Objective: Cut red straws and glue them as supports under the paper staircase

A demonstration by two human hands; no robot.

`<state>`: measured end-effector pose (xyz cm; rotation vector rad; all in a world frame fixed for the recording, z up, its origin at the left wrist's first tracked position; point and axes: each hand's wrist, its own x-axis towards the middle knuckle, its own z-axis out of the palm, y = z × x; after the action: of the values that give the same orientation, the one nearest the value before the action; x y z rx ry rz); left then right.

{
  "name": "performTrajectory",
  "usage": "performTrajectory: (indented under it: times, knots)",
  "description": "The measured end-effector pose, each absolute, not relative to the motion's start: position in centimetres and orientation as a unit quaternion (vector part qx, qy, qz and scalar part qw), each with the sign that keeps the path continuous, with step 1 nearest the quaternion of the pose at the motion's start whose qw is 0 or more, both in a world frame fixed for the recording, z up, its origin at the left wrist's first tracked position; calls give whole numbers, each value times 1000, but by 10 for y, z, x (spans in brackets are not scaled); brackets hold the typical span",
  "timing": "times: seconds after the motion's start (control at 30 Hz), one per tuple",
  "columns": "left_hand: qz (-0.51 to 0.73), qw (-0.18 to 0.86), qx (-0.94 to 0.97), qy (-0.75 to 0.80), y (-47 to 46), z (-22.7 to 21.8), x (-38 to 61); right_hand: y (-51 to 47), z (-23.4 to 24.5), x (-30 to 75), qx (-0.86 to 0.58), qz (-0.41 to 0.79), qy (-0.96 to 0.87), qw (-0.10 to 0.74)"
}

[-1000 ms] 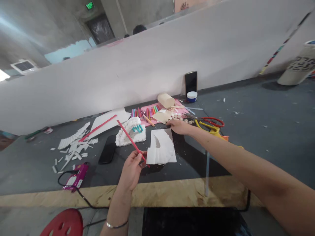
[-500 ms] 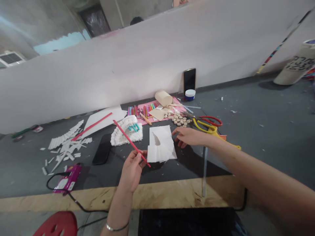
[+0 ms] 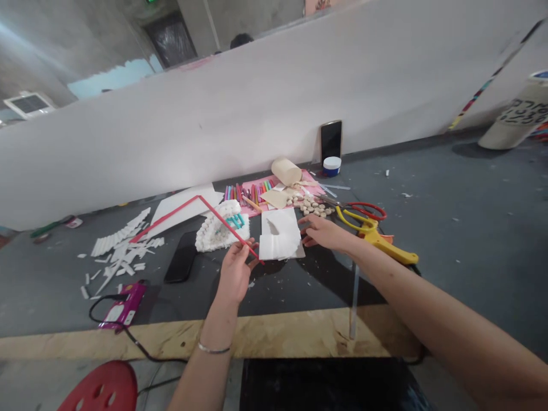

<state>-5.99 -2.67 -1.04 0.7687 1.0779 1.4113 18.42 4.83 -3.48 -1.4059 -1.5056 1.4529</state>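
Observation:
My left hand (image 3: 236, 273) is closed in a pinch around the lower end of a thin red strip (image 3: 225, 224), which slants up and away to the left. Its fingers are close to the left edge of a piece of folded white paper (image 3: 279, 246). On the paper's other side is my right hand (image 3: 322, 233), fingers apart and holding nothing, with the fingertips at or very near the paper's edge. Just left of the paper stands a white, bumpy craft piece (image 3: 214, 238) with small teal sticks (image 3: 235, 221) on it.
Right of my hands lie a yellow glue gun (image 3: 381, 242), red-handled scissors (image 3: 368, 211) and a clear glue stick (image 3: 354, 302). Small beige discs (image 3: 314, 206) and crayon-like sticks (image 3: 252, 193) sit behind. Leftward are a black phone (image 3: 180, 260), white scraps (image 3: 122, 242) and another red strip (image 3: 165, 220).
The white paper has shifted away from me, toward the back of the table. My left hand has moved the same way with the red strip; my right hand stays beside the paper.

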Motion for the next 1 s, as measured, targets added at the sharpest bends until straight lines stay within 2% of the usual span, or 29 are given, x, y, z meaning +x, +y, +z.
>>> performTrajectory:
  times: [0.73,0.87,1.0]
  knots:
    - [609,554,335,458,-30,-24,-60,38,-47,193,-510,510,-626,297]
    - [612,474,395,496,-39,-24,-63,28,-40,203,-525,467,-651,288]
    - [578,365,471,558,-55,-15,-62,12,-25,206,-517,320,-736,298]
